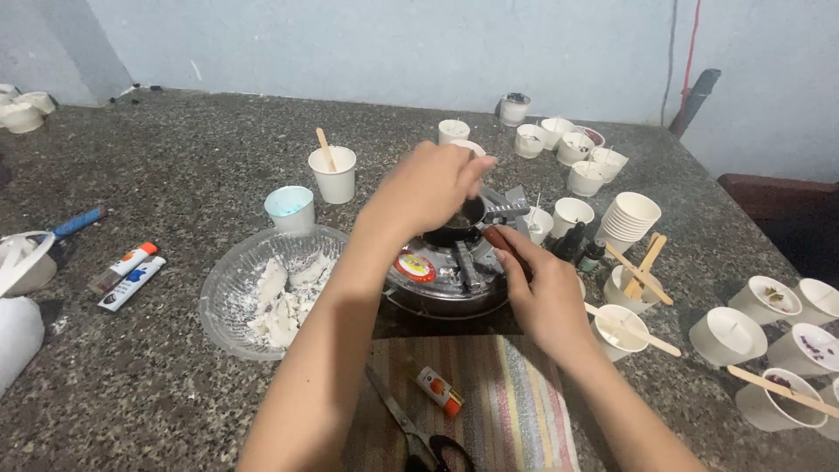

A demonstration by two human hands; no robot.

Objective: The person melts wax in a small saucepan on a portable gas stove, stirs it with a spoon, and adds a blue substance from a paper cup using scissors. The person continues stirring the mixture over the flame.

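A clear glass bowl [234, 293] on the speckled worktop [157, 393] holds white waxy chunks, and beside it a pale blue cup [290, 208] stands upright; behind that a white paper cup [334, 173] holds a wooden stick. To the right stand many small white cups [727, 335], some filled with white wax and a wick, a few with dried bits on top, plus an empty nested stack [631, 218]. The small dark pot [456, 224] sits on a round metal burner [444, 278] near the middle of the worktop, just beyond a striped cloth [516, 393]; what is inside the pot cannot be made out. The left hand [430, 185] hovers palm-down over the pot, its grip closed with fingertips pinched on something thin that dips toward the pot. The right hand [546, 297] comes in from the right, its grip wrapped around the pot's dark reddish handle [505, 245]. Scissors [418, 437] and a small orange-capped tube [440, 390] lie on the cloth
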